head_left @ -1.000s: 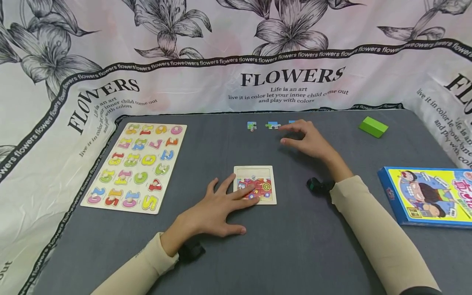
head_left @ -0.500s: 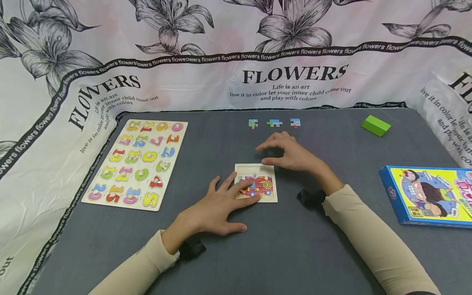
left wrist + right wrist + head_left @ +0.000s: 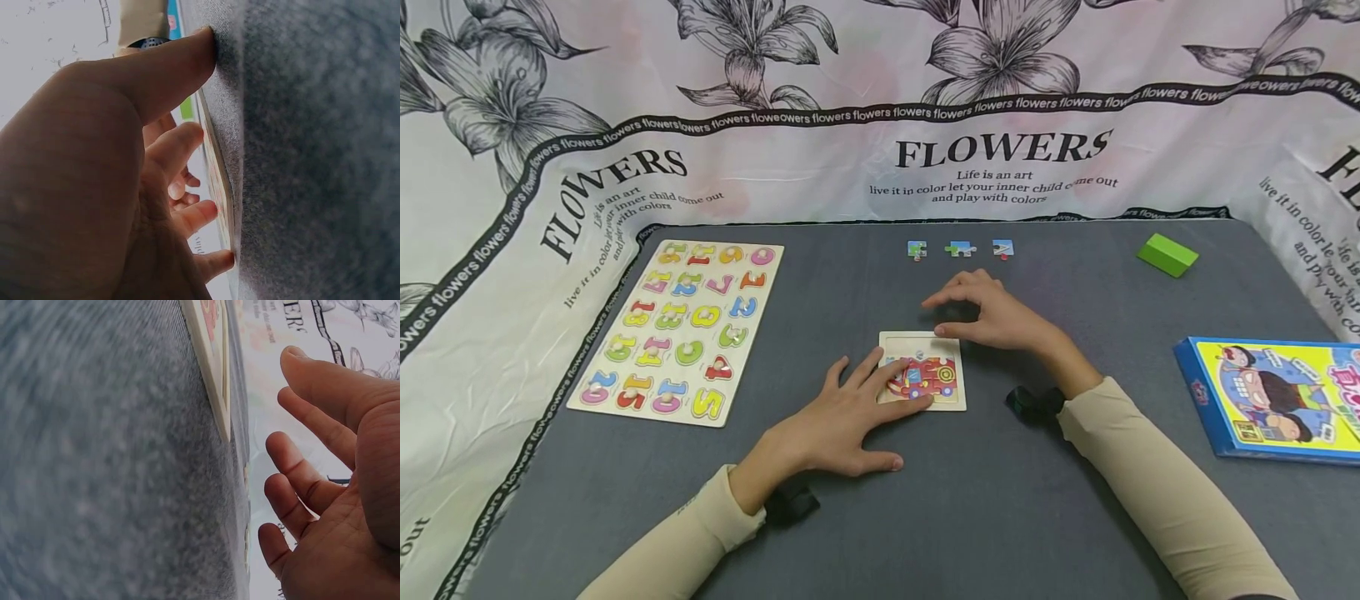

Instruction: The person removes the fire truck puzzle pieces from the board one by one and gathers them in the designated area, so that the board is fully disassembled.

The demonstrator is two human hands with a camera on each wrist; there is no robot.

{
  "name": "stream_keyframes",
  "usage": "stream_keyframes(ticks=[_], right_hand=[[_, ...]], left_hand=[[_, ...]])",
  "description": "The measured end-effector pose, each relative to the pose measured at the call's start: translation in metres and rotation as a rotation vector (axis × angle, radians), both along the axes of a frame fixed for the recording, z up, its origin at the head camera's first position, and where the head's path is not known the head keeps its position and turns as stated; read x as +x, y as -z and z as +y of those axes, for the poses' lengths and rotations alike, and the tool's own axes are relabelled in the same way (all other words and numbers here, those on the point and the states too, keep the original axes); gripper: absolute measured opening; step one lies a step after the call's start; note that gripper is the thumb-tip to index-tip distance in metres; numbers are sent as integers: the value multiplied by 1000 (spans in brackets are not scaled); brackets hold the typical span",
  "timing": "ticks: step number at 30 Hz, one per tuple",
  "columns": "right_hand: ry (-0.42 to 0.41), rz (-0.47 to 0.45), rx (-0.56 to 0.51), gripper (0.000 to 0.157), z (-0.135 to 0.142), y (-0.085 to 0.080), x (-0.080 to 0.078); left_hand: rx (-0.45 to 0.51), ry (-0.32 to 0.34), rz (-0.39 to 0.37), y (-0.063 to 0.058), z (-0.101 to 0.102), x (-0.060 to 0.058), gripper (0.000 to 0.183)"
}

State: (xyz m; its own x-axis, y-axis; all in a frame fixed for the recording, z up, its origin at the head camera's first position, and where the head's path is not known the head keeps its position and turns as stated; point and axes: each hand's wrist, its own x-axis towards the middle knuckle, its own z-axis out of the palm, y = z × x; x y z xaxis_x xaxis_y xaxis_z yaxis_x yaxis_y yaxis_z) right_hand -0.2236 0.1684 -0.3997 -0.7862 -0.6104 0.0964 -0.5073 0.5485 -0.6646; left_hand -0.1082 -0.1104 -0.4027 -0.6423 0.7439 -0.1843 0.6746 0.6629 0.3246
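A small square wooden puzzle tray (image 3: 912,342) lies mid-table, its lower part filled with pieces that form a red truck (image 3: 937,377). My left hand (image 3: 838,421) is spread flat with two fingers over the tray's left side, hiding part of the picture; the thumb lies on the cloth. Above the tray's top right corner, my right hand (image 3: 992,312) hovers with loosely bent fingers, and the right wrist view shows nothing between them. Three loose jigsaw pieces sit in a row farther back: a left one (image 3: 917,249), a middle one (image 3: 960,249) and a right one (image 3: 1003,248).
To the left lies a wooden number board (image 3: 688,333) with colourful digits. A green block (image 3: 1168,255) is at the back right, and a blue and yellow box (image 3: 1273,400) lies at the right. Behind the grey cloth rises a flower-printed sheet (image 3: 805,167).
My right hand has drawn back from the right loose piece, moving left and nearer to the tray, then stayed there. My left hand keeps its place on the tray.
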Motion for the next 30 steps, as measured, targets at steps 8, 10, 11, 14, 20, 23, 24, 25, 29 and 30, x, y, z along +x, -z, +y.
stream_keyframes(ticks=[8, 10, 11, 14, 20, 23, 24, 25, 29, 30], right_hand=[[-45, -10, 4, 38, -7, -6, 7], [-66, -14, 14, 37, -9, -7, 8], [-79, -17, 18, 36, -10, -7, 9], [-113, -27, 30, 34, -13, -7, 13], [-155, -39, 45, 34, -22, -1, 17], [-163, -41, 53, 35, -26, 0, 19], [-164, -40, 56, 35, -26, 1, 19], [-165, -37, 59, 35, -27, 1, 19], [-167, -38, 59, 35, -28, 2, 21], [-169, -38, 59, 35, -28, 2, 22]], left_hand=[[58, -59, -52, -4, -7, -8, 87], [60, -96, -45, -5, -10, -11, 88], [60, -117, -36, -5, -11, -12, 88], [51, -185, 3, -4, -13, -16, 87], [38, -319, 103, 0, -14, -22, 78], [49, -366, 122, 3, -13, -23, 75], [52, -379, 123, 4, -13, -23, 75], [55, -389, 123, 5, -13, -23, 75], [55, -420, 116, 9, -11, -23, 79], [55, -426, 114, 9, -10, -23, 80]])
